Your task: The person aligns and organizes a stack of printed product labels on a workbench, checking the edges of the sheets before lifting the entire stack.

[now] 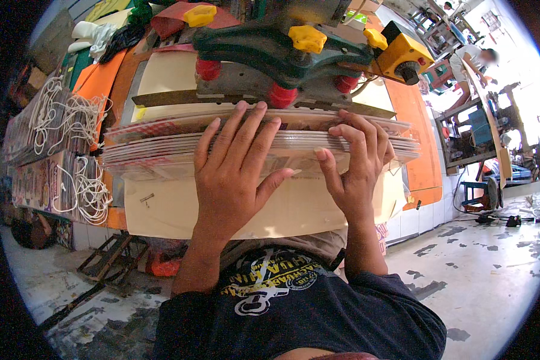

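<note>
Corded piles [42, 186] left of the machine [252, 53] look done; the cordless pile [300, 139] before it doesn't. Left hand [227, 171] spreads; right hand's [357, 162] grip, I can't tell.

dk T-shirt [342, 318] | short slvs [396, 294] | yel/wht chest print [274, 281] | brn lap cloth [321, 241]

Head view: looking down and forward from the wearer's head
Bare left hand [233, 165], bare right hand [357, 161]: resting mid-view, at close range
Dark-green curved metal frame [252, 51]: standing farther off, up top
</note>
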